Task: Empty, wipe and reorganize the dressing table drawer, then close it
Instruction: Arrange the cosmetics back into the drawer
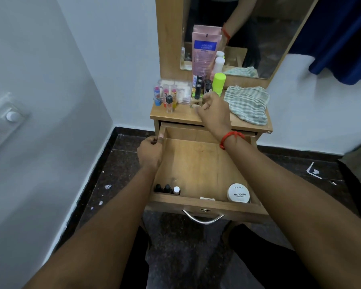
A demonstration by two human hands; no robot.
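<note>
The dressing table's worktop (175,114) carries most of the load. The drawer (196,163) below it is pulled well out, its floor bare except along the front wall. From that, and from the striped cloth (246,104) lying crumpled on the right of the worktop, I judge the wiping done and the refilling just begun.

The tall pink tube (203,53) leans on the mirror, with a clear plastic box (181,88) and a green-capped bottle (219,80) either side of it. In the drawer, a white nail polish remover tub (238,192) sits in the front right corner and three small bottles (167,188) stand in a row in the front left.

The left grip (149,152) is curled on the top edge of the drawer's left wall. The right grip (214,112) hovers over the worktop with fingers bent around a small pale-capped bottle (196,102). Whether they have closed on it, I cannot tell.

To do this step well:
- Take one bottle at a time, low on its body, since upright neighbours crowd it closely and could topple.
- Set it upright beside the row of three, so like stays with like.
- Use the left grip to brace the drawer against sliding.
- Lay the tube flat last.
</note>
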